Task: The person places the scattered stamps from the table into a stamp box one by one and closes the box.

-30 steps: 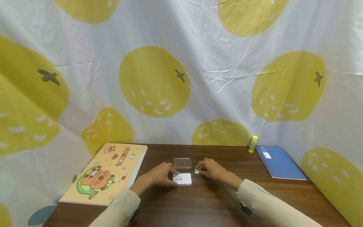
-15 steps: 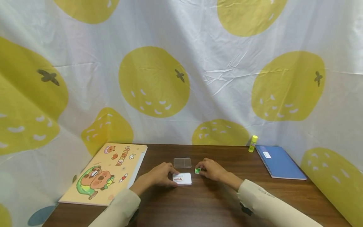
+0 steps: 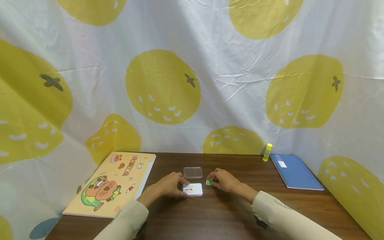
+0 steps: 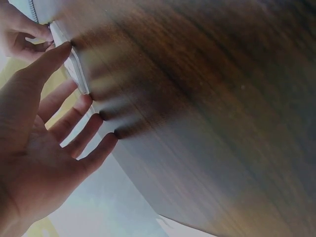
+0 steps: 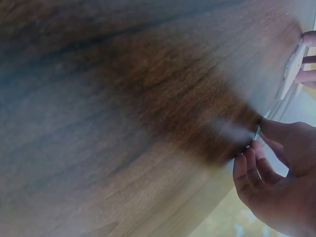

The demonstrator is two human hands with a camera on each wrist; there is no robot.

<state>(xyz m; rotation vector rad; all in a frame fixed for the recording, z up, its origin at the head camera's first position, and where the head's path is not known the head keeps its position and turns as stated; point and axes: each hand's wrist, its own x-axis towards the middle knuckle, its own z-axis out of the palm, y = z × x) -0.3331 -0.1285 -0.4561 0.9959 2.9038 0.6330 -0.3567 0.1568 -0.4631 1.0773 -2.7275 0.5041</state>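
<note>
A flat, shallow clear box (image 3: 196, 189) with a white top surface lies on the table before me; a small picture with red print (image 3: 188, 189) shows at its left end. My left hand (image 3: 171, 184) holds that end, thumb at the near edge and fingertips at the far edge. To the right, my right hand (image 3: 224, 180) pinches a small green stamp-like square (image 3: 208, 182) with a white border, low at the tabletop. Its green edge (image 5: 257, 131) shows between thumb and finger in the right wrist view. A clear lid (image 3: 193, 172) lies just behind the box.
A large capybara-print folder (image 3: 114, 183) covers the left side of the brown wooden table (image 3: 192, 220). At the back right stand a yellow glue stick (image 3: 267, 152) and, flat beside it, a blue spiral notebook (image 3: 297, 171). A fruit-print curtain (image 3: 210, 66) encloses the back and sides.
</note>
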